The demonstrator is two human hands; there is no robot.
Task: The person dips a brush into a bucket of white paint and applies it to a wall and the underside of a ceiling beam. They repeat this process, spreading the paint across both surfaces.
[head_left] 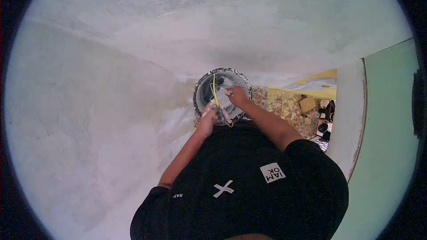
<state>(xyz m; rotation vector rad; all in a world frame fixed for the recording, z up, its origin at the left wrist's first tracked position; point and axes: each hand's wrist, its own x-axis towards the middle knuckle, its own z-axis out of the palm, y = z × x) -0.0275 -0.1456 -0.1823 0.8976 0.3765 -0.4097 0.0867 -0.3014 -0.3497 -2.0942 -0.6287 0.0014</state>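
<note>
Two bare hands of mine meet over the round bucket point(243, 79), which stands on the patterned floor point(262, 95), close in front of my black shirt point(200, 164). My left hand point(207, 115) is closed around the dark green handle point(221, 114) of a tool; a narrow yellow part point(215, 91) extends from it over the bucket's mouth. My right hand point(237, 97), its fingertips whitened, reaches inside the rim with the fingers drawn in; whether they pinch anything I cannot tell. Pale residue marks the bucket's interior and my left fingers.

Handling, in my judgement: the left grip should be firm but not rigid, with the tool's working end above the opening, so that anything loosened falls inside. The right fingers do best with short, light strokes directed away from any edge. Smeared fingers may slip, so wiping them would steady the hold. Both wrists should clear the crusted rim.
</note>
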